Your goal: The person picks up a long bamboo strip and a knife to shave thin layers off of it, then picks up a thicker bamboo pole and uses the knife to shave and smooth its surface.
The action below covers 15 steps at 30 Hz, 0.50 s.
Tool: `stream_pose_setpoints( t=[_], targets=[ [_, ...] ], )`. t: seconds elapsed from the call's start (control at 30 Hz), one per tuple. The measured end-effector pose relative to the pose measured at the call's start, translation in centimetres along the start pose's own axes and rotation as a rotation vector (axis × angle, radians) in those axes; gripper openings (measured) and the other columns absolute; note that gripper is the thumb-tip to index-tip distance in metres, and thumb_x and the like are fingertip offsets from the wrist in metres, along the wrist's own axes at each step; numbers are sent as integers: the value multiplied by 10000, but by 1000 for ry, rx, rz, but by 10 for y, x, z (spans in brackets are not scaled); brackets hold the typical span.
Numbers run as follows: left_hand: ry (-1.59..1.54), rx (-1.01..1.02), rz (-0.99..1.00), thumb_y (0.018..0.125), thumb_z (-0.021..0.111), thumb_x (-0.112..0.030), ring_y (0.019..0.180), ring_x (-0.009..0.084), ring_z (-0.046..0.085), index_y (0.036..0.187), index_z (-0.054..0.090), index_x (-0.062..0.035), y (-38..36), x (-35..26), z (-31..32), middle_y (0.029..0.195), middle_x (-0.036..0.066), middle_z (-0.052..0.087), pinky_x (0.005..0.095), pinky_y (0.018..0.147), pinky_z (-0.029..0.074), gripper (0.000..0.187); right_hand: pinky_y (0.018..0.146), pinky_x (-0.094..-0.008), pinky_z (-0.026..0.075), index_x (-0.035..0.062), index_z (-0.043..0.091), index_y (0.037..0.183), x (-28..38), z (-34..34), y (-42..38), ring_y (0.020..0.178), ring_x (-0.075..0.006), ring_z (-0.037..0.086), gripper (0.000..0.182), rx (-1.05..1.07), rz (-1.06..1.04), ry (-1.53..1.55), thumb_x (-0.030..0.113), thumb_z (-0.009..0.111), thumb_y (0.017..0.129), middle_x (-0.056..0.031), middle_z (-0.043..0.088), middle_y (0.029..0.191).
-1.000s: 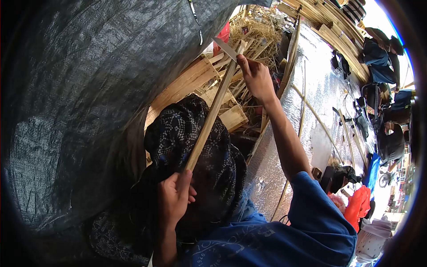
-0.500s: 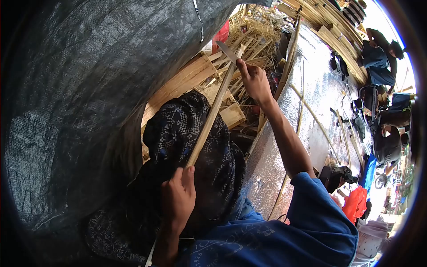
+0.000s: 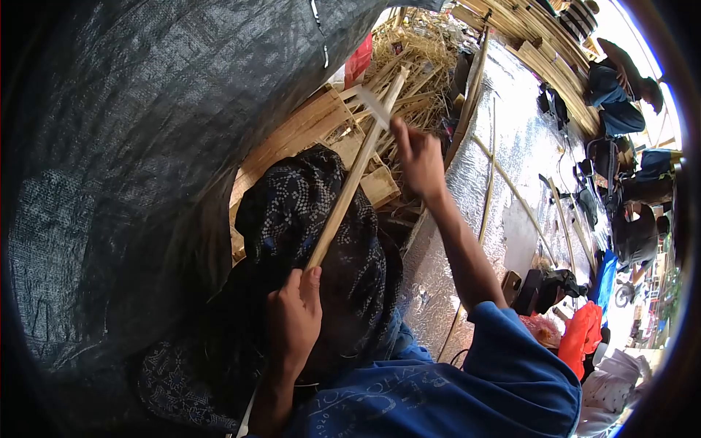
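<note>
So the left hand (image 3: 293, 321) has its fingers wrapped tight around the near end of a long bamboo strip (image 3: 350, 182), which runs diagonally up and away over a dark patterned cloth (image 3: 307, 219) on the lap. My guess is the cloth is there to protect the leg while the strip gets worked. The right hand (image 3: 418, 157) is stretched way out, arm nearly straight, up by the far end of the strip, and it looks closed on the handle of a knife (image 3: 374, 104) whose blade lies across the strip. It's motion-blurred though, so the exact grip is hard to call. Holding one end low and cutting at the other probably keeps the strip steady. Behind it there's a pile of split bamboo (image 3: 321, 124) and shavings (image 3: 416, 44), with silver foil sheeting (image 3: 511, 117) to the right.
</note>
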State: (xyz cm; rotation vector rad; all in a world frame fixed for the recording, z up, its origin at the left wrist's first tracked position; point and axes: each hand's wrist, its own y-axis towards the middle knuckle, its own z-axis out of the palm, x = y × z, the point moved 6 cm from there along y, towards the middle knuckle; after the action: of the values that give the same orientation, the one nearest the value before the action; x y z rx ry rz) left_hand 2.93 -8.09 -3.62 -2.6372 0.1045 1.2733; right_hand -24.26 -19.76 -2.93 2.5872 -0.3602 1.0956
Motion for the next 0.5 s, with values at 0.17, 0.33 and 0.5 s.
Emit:
stream_pose_setpoints(
  t=[0.17,0.33,0.5],
  targets=[
    [26,-30,-15,953,487,-298,396,133,511,662,483,-20,-2,1,-6,451,55,466,279,396,361,403,539,-394,444,-30,636,803,0,-7,51,471,-275,547,564,-37,-24,-167,467,407,941,-199,504,518],
    [34,-41,-5,954,487,-282,386,188,502,666,479,-10,-1,-1,-9,456,98,453,314,397,339,396,529,-399,442,-44,604,752,4,16,9,460,-292,534,537,30,-28,-51,424,424,946,-203,489,510],
    [73,-80,55,951,494,-264,393,259,492,675,479,-4,0,-9,-6,471,133,452,337,399,330,379,478,-373,430,-19,621,754,9,17,-30,417,-263,523,495,25,-139,-153,404,449,944,-177,501,492]
  ],
)
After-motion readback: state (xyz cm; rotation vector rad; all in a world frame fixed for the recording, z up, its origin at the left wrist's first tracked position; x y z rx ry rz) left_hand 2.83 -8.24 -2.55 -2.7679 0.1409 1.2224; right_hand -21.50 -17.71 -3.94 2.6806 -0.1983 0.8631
